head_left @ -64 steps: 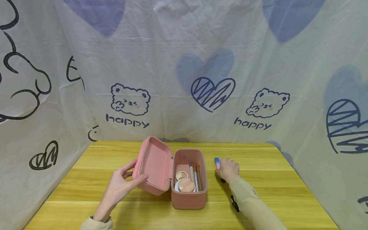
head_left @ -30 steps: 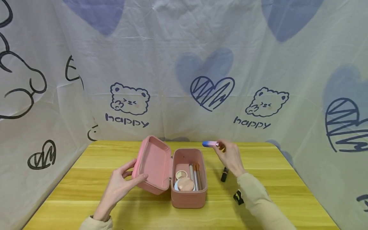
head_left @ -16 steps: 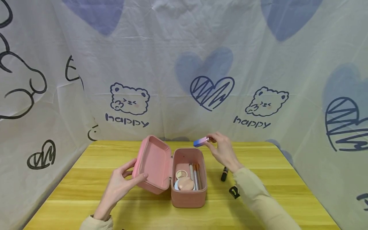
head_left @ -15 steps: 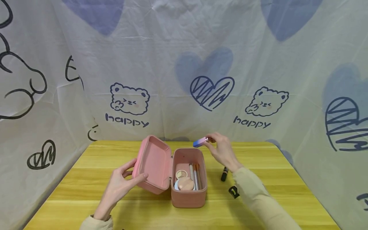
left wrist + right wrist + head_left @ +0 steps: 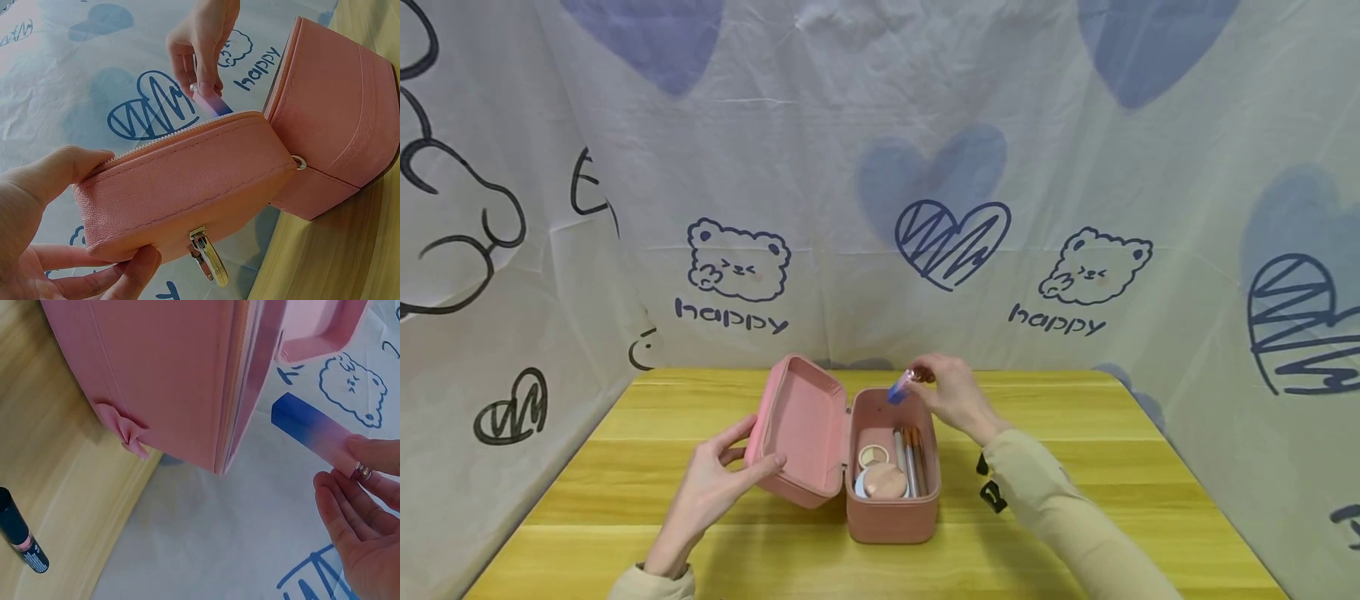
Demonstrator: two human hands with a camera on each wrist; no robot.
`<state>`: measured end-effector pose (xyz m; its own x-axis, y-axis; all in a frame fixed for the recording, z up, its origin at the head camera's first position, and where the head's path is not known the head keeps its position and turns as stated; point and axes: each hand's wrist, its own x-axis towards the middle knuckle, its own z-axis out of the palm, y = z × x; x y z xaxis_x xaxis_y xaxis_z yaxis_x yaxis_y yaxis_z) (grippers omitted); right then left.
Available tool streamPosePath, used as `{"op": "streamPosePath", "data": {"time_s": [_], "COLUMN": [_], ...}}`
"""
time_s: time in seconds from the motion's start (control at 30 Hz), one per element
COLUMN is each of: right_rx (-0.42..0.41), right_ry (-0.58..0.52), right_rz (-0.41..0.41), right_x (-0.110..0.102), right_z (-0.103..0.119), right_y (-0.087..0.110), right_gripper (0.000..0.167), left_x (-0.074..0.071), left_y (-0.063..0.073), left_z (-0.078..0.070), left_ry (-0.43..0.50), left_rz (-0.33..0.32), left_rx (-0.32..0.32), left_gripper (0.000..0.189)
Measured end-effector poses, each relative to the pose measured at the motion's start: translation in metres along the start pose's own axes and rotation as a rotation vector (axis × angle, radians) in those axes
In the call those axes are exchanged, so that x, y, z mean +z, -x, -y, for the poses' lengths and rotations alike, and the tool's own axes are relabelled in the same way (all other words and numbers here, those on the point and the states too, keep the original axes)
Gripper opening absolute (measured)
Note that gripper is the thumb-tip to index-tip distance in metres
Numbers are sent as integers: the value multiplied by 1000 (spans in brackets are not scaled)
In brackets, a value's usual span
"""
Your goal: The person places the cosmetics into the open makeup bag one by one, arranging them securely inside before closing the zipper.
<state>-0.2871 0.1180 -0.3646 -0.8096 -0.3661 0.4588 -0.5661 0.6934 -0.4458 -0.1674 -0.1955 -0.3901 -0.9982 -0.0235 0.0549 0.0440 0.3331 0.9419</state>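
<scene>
My left hand [image 5: 715,475] holds the lid [image 5: 805,425] of the pink makeup case [image 5: 893,523] open, thumb on its rim and fingers behind. In my right hand [image 5: 951,393], thumb and fingers pinch one end of a lipstick [image 5: 312,432] with a blue-to-pink square tube. Its blue end points down over the far part of the case opening. Inside the case lie a round compact [image 5: 885,481], a small three-colour palette [image 5: 873,457] and several slim brown and silver sticks [image 5: 912,458] along the right wall.
A black cosmetic tube [image 5: 24,531] lies on the wooden table [image 5: 1112,500] right of the case, mostly covered by the right sleeve [image 5: 1045,492] in the head view. A small black fitting [image 5: 992,497] sits at that sleeve. Printed cloth [image 5: 850,250] hangs behind the table.
My right hand has picked the lipstick up from the table and carried it left, over the far end of the case. The left hand stays on the lid.
</scene>
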Motion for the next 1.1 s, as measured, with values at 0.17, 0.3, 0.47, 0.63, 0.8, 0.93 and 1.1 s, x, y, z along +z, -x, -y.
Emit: {"op": "streamPosePath", "data": {"time_s": [0.17, 0.3, 0.47, 0.63, 0.8, 0.93, 1.1], "right_rx": [48, 71, 87, 83, 53, 34, 29], "right_ry": [-31, -26, 0, 63, 140, 177, 209], "right_rz": [71, 124, 190, 264, 333, 374, 417], "right_x": [4, 7, 10, 14, 17, 21, 27], "right_z": [7, 12, 18, 22, 26, 27, 29], "right_y": [-6, -11, -21, -31, -41, -47, -54], "right_gripper": [17, 17, 15, 13, 8, 5, 6], "left_x": [0, 1, 1, 0, 0, 0, 0], "left_y": [1, 0, 0, 1, 1, 1, 1], "left_z": [-2, -2, -2, -2, -2, -3, -4], "left_ry": [0, 5, 8, 11, 5, 5, 3], "left_rz": [-3, -3, -2, 0, -1, 0, 1], "left_rx": [0, -3, 7, 6, 1, -7, -3], "left_gripper": [80, 80, 79, 79, 80, 80, 81]}}
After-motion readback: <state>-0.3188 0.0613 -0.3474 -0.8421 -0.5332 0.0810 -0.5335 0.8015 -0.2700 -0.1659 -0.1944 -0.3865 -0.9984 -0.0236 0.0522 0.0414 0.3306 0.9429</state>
